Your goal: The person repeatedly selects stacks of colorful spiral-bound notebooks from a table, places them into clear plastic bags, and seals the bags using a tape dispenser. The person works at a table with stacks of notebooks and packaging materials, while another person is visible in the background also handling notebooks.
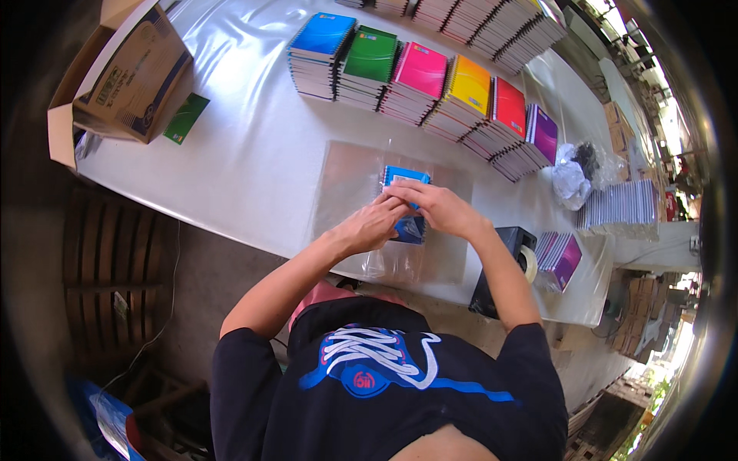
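A blue spiral notebook (410, 232) lies in front of me on a sheet of clear plastic film (338, 188). A pale label-like patch shows near its upper end. My left hand (372, 223) reaches in from the left, fingers pressed together on the notebook's middle. From the right, my right hand (446, 209) crosses over the cover with its fingers bent down onto it, and the fingertips of both hands meet there. The hands hide the notebook's centre, and any film edge between the fingers cannot be made out.
Beyond the film stand stacks of spiral notebooks with blue (323, 34), green, pink, yellow, red and purple covers. An open cardboard box (134, 77) and a green cover (186, 117) are at left. A tape dispenser (500, 269), purple notebooks (560, 261) and crumpled plastic (570, 183) lie right.
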Tool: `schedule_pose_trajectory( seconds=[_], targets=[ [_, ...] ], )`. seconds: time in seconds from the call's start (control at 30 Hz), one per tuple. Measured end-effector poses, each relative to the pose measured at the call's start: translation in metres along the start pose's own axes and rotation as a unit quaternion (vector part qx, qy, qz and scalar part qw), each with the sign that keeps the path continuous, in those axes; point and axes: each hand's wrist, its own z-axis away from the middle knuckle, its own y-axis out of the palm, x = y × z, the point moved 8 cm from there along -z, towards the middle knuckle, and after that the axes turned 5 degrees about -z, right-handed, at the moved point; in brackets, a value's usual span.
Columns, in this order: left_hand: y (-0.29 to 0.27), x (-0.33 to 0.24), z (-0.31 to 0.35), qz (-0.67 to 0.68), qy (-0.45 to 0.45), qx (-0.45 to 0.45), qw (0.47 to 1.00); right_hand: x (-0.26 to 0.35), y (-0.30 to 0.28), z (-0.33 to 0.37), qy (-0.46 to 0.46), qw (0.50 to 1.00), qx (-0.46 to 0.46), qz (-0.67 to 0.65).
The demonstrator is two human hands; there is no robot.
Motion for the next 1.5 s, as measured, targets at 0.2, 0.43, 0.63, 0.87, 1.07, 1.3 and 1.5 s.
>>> schedule_pose_trajectory(
  seconds=[0.2, 0.43, 0.63, 0.87, 1.07, 1.3, 1.5],
  targets=[
    [-0.021, 0.013, 0.014, -0.087, -0.179, -0.043, 0.979, -0.039, 0.010, 0.001, 0.039, 0.987, 0.007, -0.154],
    [-0.001, 0.033, 0.010, -0.058, -0.178, 0.030, 0.982, -0.047, 0.010, 0.001, 0.015, 0.959, -0.043, -0.279],
    [0.005, 0.026, 0.000, -0.053, -0.187, 0.055, 0.979, -0.050, 0.024, 0.006, 0.028, 0.952, -0.083, -0.292],
    [0.003, 0.027, -0.005, -0.013, -0.146, -0.011, 0.989, -0.015, 0.020, 0.001, 0.072, 0.986, -0.077, -0.129],
    [-0.004, 0.055, -0.001, 0.132, -0.135, -0.124, 0.974, -0.008, 0.016, 0.000, 0.103, 0.990, -0.091, -0.022],
    [-0.019, 0.049, -0.005, 0.099, -0.152, -0.043, 0.982, -0.007, -0.030, 0.111, 0.244, 0.886, -0.369, -0.136],
    [-0.023, 0.041, -0.010, 0.121, -0.152, -0.058, 0.979, 0.004, -0.006, 0.366, 0.610, 0.640, -0.464, -0.063]
  ],
)
